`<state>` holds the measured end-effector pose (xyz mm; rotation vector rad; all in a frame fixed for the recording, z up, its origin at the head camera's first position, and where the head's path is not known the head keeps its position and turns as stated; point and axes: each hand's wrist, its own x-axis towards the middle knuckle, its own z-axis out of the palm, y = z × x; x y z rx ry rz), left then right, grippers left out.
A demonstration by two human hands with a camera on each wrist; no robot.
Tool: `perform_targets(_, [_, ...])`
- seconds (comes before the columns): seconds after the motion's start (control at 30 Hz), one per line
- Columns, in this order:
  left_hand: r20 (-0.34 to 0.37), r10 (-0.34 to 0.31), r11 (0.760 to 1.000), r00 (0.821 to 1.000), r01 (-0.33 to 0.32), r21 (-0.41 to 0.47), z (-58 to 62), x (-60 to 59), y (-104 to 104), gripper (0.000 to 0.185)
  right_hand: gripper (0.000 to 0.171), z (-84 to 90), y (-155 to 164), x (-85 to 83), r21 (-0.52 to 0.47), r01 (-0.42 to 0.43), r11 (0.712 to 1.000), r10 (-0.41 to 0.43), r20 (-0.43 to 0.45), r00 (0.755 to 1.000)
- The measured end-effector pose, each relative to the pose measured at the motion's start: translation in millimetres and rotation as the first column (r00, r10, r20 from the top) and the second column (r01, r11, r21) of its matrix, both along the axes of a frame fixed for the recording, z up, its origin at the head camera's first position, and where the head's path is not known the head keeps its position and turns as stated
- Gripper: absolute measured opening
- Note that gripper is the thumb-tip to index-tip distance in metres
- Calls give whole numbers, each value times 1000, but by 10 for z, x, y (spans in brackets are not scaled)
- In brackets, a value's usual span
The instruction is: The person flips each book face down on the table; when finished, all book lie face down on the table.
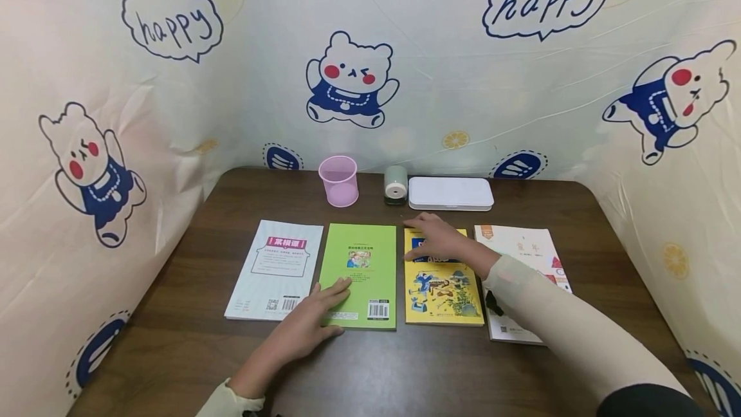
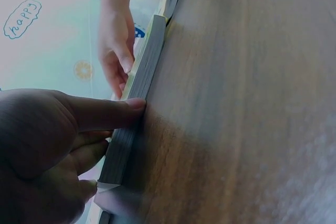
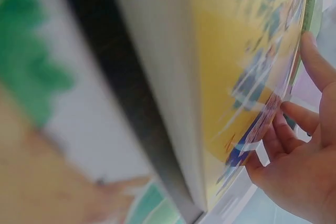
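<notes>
Head view: brown table with four books in one row; hands two, well apart, one at each middle book.
Green book: one; second from the left, lying flat under the left hand at its lower left corner; fingers loosely extended on the cover, thumb against the lower page edge.
Yellow book: one; third from the left, lying flat under the right hand; fingers relaxed at the upper left part, not wrapped round it.
Handling, both: likely light to moderate, bendable as paperbacks; covers look glossy, so probably slippery under flat fingertips; corners apt to crease.
Hold, both: best judged at the long sides or a corner, thumb on the page edge, fingers across the cover; pages may fan if only the cover is caught.
Pale blue book: one, far left.
White book: one, far right, partly under the right sleeve.
Pink cup: one, behind the green book.
Grey-green device: one, use uncertain.
White case: one, just beside the device.
Backdrop cloth: printed bears, three.
</notes>
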<state>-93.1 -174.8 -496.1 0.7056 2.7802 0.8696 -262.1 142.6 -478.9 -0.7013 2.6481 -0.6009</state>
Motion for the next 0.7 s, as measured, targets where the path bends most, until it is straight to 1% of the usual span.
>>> perform_targets(0.37, [-2, 2, 1000, 1000, -2, 1, -5, 5, -1, 70, 86, 8, 236, -11, -14, 21, 1000, -21, 1, 1000])
perform_targets(0.53, [3, 6, 1000, 1000, -6, 3, -21, 4, -2, 71, 82, 19, 360, -20, -15, 39, 999, -39, 17, 999])
perform_targets(0.7, [1, 4, 1000, 1000, -4, 5, -15, 4, -2, 70, 79, 9, 495, -41, -13, 36, 999, -36, 28, 999])
